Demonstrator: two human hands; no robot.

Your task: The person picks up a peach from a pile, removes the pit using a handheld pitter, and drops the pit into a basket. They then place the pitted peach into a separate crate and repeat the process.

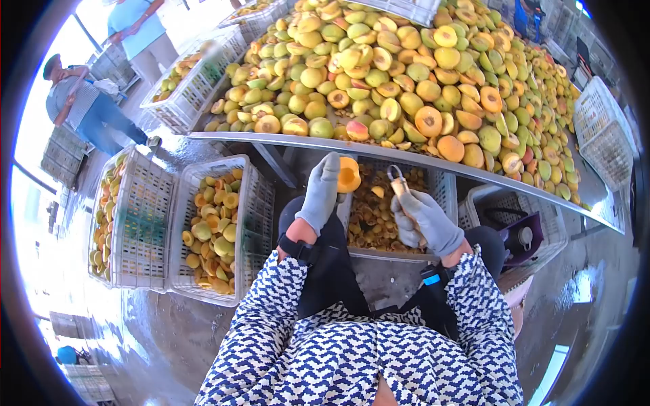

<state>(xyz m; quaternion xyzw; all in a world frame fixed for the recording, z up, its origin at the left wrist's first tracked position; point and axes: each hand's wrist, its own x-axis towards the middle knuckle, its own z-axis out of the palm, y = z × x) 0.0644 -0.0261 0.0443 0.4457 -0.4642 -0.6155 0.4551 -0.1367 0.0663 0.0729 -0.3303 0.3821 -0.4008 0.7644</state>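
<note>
In a grey glove, my left hand (321, 193) is closed around a halved peach (349, 175), its hollowed orange cut face turned to the right. My right hand (428, 220), gloved too, grips the wooden handle of a pitting spoon (399, 181). The tool's curved metal loop points up and stands apart from the fruit. Below and between both hands is a crate (389, 256) holding peach scraps and pits. Just beyond the hands, a metal-edged table (325, 143) bears a large heap of halved peaches (379, 74).
Left of my legs stand a crate of peach halves (215, 230) and another filled crate (139, 223). At right, a crate (552, 233) holds a dark purple container (523, 237). White crates (604, 132) lean at the table's right end. Two people (84, 101) stand at upper left.
</note>
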